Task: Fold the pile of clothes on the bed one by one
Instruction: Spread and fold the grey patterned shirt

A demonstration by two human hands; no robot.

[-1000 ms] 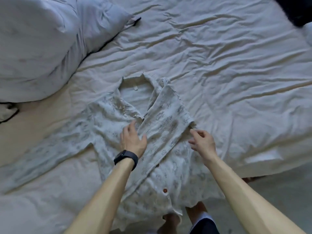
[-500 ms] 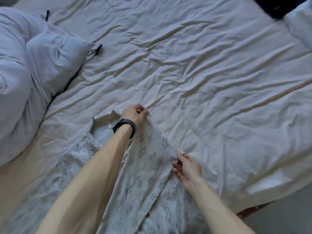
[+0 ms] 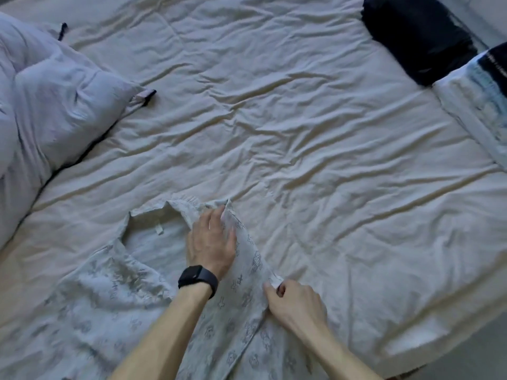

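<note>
A wide bed (image 3: pixel 301 133) covered with a cream sheet, wrinkled all over in long soft creases, fills almost the whole view. The middle and the far part of the sheet are free, so there is much open surface beyond the hands. The near right edge of the bed runs diagonally, and a strip of grey floor (image 3: pixel 472 357) shows past it in the near right corner.

At the left lies a puffy, pale bluish-white duvet (image 3: pixel 55 105), bunched up, with a dark seam along its lower side. In the far right corner sits a stack of dark folded clothes (image 3: pixel 417 34), with straight edges. Just near it lies a pale folded cloth with a dark striped end (image 3: pixel 482 86).

The task's thing, a thin light shirt with a small grey printed pattern (image 3: pixel 109 311), lies spread on the near left part of the bed. Its open collar points far, and its right side is folded over toward the middle.

The left hand (image 3: pixel 211 245) lies on this folded part beside the collar, fingers almost straight and pressing the cloth. The right hand (image 3: pixel 297 304) pinches the shirt's folded edge between thumb and curled fingers.

A black wristband (image 3: pixel 197 278) is on the left wrist. A small white label (image 3: pixel 159 230) shows inside the collar.
</note>
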